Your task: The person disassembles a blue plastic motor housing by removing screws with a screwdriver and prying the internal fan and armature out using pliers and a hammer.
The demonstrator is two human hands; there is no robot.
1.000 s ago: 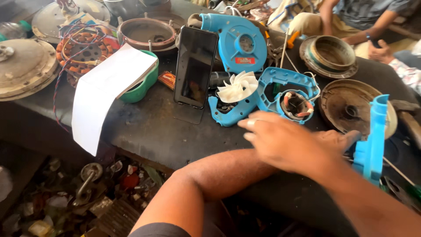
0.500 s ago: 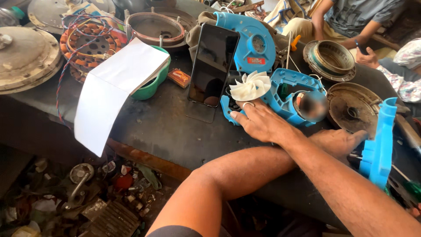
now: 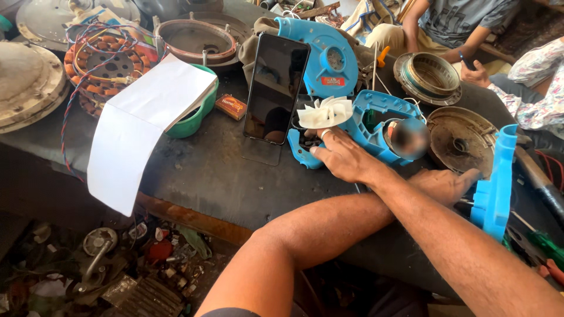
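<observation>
1. Right hand [image 3: 343,157]: crossed over the other forearm, fingers stretched out and lying flat on the near edge of the open blue blower housing [image 3: 376,124]. It pinches nothing. The pressure appears meant to steady the housing on the bench.
2. Left hand [image 3: 447,183]: partly hidden under the right forearm, beside the upright blue cover panel [image 3: 493,182]. Whether it grips the panel cannot be told.
3. White fan wheel [image 3: 324,113]: sits on the housing's left end, just beyond the right fingertips.
4. Dark phone [image 3: 276,88]: propped upright against the second blue shell [image 3: 320,56], screen facing the worker, probably for viewing.
5. Labels: a small red rectangular sticker [image 3: 333,81] on that shell; a small orange box [image 3: 230,107] lying flat left of the phone.
6. White paper sheet [image 3: 141,126]: draped over the green bowl [image 3: 198,116], hanging past the edge of the table [image 3: 205,176].
</observation>
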